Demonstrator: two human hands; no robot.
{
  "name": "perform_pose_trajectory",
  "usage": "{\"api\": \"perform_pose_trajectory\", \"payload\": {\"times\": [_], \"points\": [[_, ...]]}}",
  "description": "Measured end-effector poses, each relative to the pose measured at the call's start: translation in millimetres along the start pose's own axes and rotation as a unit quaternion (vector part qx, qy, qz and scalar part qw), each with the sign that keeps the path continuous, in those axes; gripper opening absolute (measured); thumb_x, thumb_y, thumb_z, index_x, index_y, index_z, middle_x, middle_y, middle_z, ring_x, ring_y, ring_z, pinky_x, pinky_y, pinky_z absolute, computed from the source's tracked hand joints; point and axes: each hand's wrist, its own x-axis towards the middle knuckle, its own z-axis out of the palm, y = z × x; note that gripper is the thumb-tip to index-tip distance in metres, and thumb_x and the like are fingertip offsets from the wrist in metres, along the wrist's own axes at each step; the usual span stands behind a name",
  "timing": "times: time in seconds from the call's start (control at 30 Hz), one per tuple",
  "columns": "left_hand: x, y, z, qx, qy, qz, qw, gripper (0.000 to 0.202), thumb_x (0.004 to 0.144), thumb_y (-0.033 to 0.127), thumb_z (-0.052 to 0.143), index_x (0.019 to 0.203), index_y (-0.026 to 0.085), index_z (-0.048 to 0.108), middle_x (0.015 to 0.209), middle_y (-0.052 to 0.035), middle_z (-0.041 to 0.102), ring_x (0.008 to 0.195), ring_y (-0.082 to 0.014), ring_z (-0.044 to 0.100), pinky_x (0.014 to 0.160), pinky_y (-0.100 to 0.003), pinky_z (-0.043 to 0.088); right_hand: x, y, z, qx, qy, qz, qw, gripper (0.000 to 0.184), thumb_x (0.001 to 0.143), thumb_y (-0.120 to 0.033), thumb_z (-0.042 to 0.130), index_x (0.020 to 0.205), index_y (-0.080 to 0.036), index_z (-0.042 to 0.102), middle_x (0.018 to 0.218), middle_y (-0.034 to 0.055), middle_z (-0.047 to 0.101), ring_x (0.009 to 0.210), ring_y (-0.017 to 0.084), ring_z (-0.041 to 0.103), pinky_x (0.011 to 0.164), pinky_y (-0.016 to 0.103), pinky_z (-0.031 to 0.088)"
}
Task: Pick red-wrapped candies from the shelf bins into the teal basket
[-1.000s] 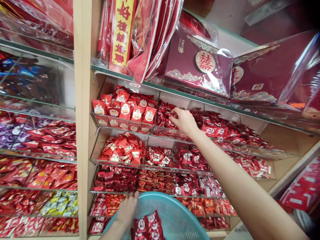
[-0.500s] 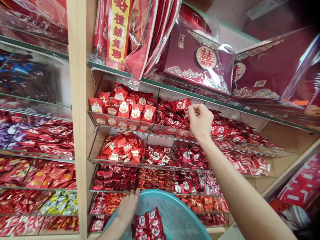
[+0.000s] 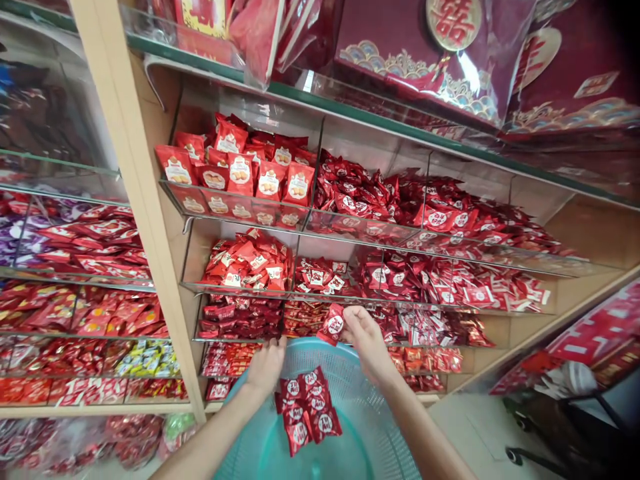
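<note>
Between the thumb and fingers of my right hand (image 3: 367,337) is a small red candy packet (image 3: 333,325) with a white round label. It hangs over the far rim of a teal plastic basket (image 3: 235,440). My left hand (image 3: 267,365) grips the basket's rim at the upper left, its fingertips partly hidden at the edge. Inside the basket lie several dark red packets (image 3: 310,410) with white round labels, grouped together near the middle. Similar packets (image 3: 357,200) fill a compartment of the upper shelf ahead.
Shelves with clear front lips hold red biscuit packets (image 3: 240,175), red sweets (image 3: 250,263) and many other wrapped sweets. A wooden upright (image 3: 135,200) divides the shelving on the left. Purple gift bags (image 3: 400,40) lie on the glass shelf above. A wheeled chair base (image 3: 540,440) stands at the right.
My right hand has come down from the upper shelf to the basket, carrying the red candy packet. The view has tipped downward, showing more of the basket. My left hand stays at the rim.
</note>
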Motion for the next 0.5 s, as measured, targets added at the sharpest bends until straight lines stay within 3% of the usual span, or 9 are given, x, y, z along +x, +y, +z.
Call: {"api": "perform_pose_trajectory", "payload": {"times": [0.07, 0.13, 0.23, 0.37, 0.43, 0.5], "points": [[-1, 1, -0.8, -0.001, -0.002, 0.003, 1.0, 0.042, 0.084, 0.004, 0.033, 0.123, 0.012, 0.043, 0.104, -0.0167, 0.06, 0.095, -0.0226, 0.062, 0.074, -0.033, 0.052, -4, 18, -1, 0.108, 0.031, 0.132, 0.985, 0.019, 0.078, -0.036, 0.06, 0.08, -0.021, 0.049, 0.075, -0.0031, 0.06, 0.067, 0.011, 0.058, 0.061, 0.023, 0.047], [-1, 2, -1.1, 0.0, -0.002, 0.006, 1.0, 0.042, 0.083, 0.003, 0.032, 0.122, 0.012, 0.044, 0.103, -0.0162, 0.06, 0.094, -0.0229, 0.062, 0.074, -0.034, 0.052, -8, 33, -2, 0.155, 0.063, 0.259, 0.951, 0.018, 0.077, -0.032, 0.062, 0.079, -0.021, 0.048, 0.071, -0.0032, 0.06, 0.064, 0.01, 0.06, 0.057, 0.021, 0.047], [-1, 3, -0.7, 0.0, -0.001, 0.004, 1.0, 0.039, 0.083, 0.005, 0.032, 0.12, 0.013, 0.045, 0.101, -0.0155, 0.061, 0.091, -0.023, 0.063, 0.072, -0.034, 0.053, -17, 51, -5, 0.159, 0.052, 0.36, 0.918, 0.017, 0.076, -0.032, 0.062, 0.078, -0.02, 0.049, 0.066, -0.0031, 0.059, 0.059, 0.009, 0.059, 0.051, 0.017, 0.045], [-1, 6, 1.1, 0.001, 0.0, 0.001, 1.0, 0.038, 0.083, 0.005, 0.032, 0.118, 0.013, 0.046, 0.098, -0.0154, 0.062, 0.088, -0.0228, 0.064, 0.071, -0.034, 0.053, -34, 63, -8, 0.055, -0.022, 0.318, 0.946, 0.021, 0.071, -0.032, 0.065, 0.085, -0.024, 0.053, 0.066, -0.0032, 0.058, 0.049, 0.01, 0.052, 0.043, 0.021, 0.039], [0, 7, 2.9, -0.001, 0.003, 0.002, 1.0, 0.038, 0.083, 0.005, 0.032, 0.117, 0.013, 0.046, 0.097, -0.0152, 0.062, 0.086, -0.0233, 0.065, 0.069, -0.035, 0.053, -41, 67, -9, -0.054, -0.058, 0.257, 0.963, 0.026, 0.067, -0.029, 0.067, 0.089, -0.026, 0.054, 0.067, -0.0026, 0.058, 0.051, 0.013, 0.053, 0.048, 0.026, 0.043], [1, 8, 4.9, -0.005, 0.003, 0.004, 1.0, 0.037, 0.084, 0.006, 0.031, 0.116, 0.013, 0.046, 0.096, -0.0152, 0.062, 0.086, -0.0235, 0.065, 0.067, -0.035, 0.054, -48, 71, -10, -0.186, -0.066, 0.204, 0.959, 0.032, 0.06, -0.024, 0.069, 0.089, -0.027, 0.056, 0.068, -0.0022, 0.061, 0.06, 0.016, 0.057, 0.059, 0.03, 0.046]]}}
